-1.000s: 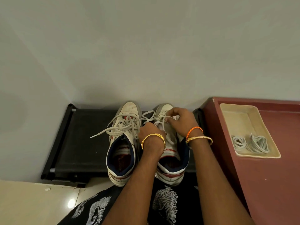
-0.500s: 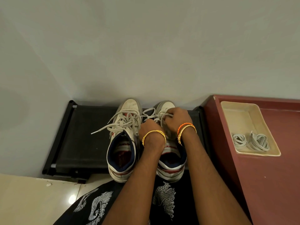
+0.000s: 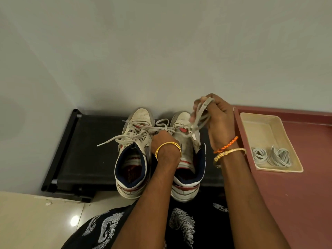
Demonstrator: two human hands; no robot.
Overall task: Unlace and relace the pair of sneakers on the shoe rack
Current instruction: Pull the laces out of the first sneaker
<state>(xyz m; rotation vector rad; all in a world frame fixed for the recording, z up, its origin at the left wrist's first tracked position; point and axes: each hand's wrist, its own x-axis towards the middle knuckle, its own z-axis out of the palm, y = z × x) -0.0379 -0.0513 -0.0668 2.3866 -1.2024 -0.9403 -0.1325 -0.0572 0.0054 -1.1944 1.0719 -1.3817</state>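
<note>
Plain grey wall (image 3: 161, 51) behind, glossy cream floor tiles (image 3: 27, 221) at lower left. Black shoe rack (image 3: 86, 150) sits low against the wall; maroon ledge (image 3: 296, 203) butts up just to its right.

Both sneakers stand on the rack, toes to the wall, heels toward the person, side by side and touching or nearly so. Left sneaker (image 3: 133, 159): laced, loose lace ends splayed out, one tip reaching left over the rack fabric. Right sneaker (image 3: 186, 159): tongue exposed, upper eyelets bare, lace threaded only near the toe.

Right hand (image 3: 220, 121): raised above the right sneaker's toe, wrist bent, back of hand facing right. Fingers curled round a bunch of grey lace (image 3: 201, 114); the lace runs slack from the fist down to the toe eyelets. It looks blurred. Orange cord and gold bangle on that wrist.

Left hand (image 3: 161, 139): low, between the two sneakers at lace level, knuckles away from the viewer, gold bangle on the wrist. Fingers are hidden behind the hand, so can't tell whether it grips a lace or just presses on the shoe.

Cream tray (image 3: 260, 123) on the ledge holds two coiled spare laces (image 3: 271, 156) at its near end.

Both forearms reach straight out over a black patterned garment (image 3: 181, 227).
</note>
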